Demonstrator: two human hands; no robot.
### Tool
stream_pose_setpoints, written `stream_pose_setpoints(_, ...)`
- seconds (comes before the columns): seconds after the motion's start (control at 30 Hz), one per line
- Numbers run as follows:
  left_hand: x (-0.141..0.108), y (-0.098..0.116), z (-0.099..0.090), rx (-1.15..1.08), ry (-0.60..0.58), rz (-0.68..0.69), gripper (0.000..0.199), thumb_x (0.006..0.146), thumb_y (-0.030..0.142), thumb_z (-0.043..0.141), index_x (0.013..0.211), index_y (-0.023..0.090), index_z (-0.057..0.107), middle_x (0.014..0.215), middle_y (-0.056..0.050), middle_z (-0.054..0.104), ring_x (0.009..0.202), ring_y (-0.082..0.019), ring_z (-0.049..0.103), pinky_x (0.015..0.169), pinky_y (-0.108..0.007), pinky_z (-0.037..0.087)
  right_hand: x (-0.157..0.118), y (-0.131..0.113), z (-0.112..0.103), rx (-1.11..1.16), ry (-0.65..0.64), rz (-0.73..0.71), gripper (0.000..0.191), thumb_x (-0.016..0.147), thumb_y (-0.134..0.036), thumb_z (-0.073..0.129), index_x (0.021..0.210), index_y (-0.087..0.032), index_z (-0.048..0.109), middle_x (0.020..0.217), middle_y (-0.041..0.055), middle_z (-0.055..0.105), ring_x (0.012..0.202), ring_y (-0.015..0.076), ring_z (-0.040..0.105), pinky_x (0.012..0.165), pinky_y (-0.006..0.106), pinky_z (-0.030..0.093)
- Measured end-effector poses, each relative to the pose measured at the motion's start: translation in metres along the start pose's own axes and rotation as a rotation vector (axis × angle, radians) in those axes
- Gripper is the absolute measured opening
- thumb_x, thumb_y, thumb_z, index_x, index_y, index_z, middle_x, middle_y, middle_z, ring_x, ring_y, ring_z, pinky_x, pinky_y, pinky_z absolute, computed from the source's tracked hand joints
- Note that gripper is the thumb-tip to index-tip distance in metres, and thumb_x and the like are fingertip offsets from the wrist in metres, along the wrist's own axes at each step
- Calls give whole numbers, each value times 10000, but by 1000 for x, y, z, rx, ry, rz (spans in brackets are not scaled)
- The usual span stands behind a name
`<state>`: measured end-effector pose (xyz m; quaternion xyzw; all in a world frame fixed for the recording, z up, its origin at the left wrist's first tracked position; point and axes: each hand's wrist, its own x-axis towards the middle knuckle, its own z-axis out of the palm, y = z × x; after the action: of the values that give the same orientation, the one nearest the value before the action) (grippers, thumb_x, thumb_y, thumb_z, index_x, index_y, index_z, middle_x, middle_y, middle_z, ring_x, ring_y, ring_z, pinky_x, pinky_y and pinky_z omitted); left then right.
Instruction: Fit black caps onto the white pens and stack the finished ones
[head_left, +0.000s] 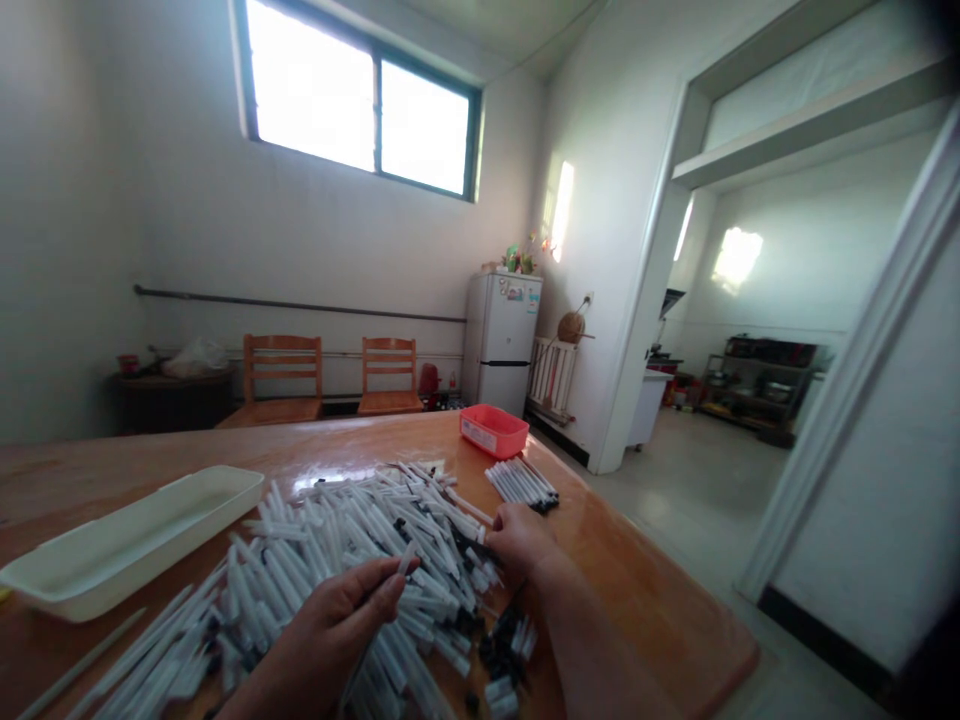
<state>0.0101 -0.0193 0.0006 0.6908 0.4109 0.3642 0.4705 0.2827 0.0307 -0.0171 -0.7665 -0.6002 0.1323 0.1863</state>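
Observation:
A large loose heap of white plastic pen barrels (352, 560), some with black ends, covers the near part of the wooden table (645, 590). My left hand (337, 620) is closed on one white barrel (406, 560) above the heap. My right hand (521, 540) rests at the heap's far right edge, its fingers among the barrels; whether it grips one is hidden. A neat bundle of white barrels (521, 483) lies just beyond that hand. Small black parts (499, 650) lie scattered below it.
A long cream plastic tray (127, 540) sits left of the heap, and a red plastic basket (487, 430) stands at the table's far edge. Beyond stand wooden chairs (283, 380) and a white refrigerator (502, 345). The table's right edge drops to a tiled floor (697, 500).

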Motion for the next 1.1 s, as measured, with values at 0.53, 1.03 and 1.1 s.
stream_pose_setpoints(0.53, -1, 2, 0, -38, -32, 21, 388, 865, 517, 621, 1166, 310, 747, 1034, -3, 764, 1051, -263, 634, 935, -293, 460, -11, -20, -9, 823, -26, -167, 226, 769, -242, 542, 969, -158, 602, 793, 29, 707, 638, 139, 649, 519, 212, 443)
stream_pose_setpoints(1.03, -2, -1, 4, 77, -137, 96, 380, 930, 490, 545, 1151, 243, 731, 977, -15, 731, 961, -221, 621, 862, -278, 466, -33, -32, -12, 1442, -537, -316, 208, 737, -204, 761, 907, -113, 682, 740, 58, 710, 535, 85, 563, 503, 183, 377)
stream_pose_setpoints(1.1, -3, 0, 4, 93, -152, 114, 376, 939, 483, 533, 1142, 236, 731, 965, -18, 730, 929, -213, 616, 838, -275, 466, -36, -34, -12, 1415, -565, -347, 211, 731, -204, 767, 905, -112, 691, 727, 50, 703, 531, 85, 555, 503, 187, 377)
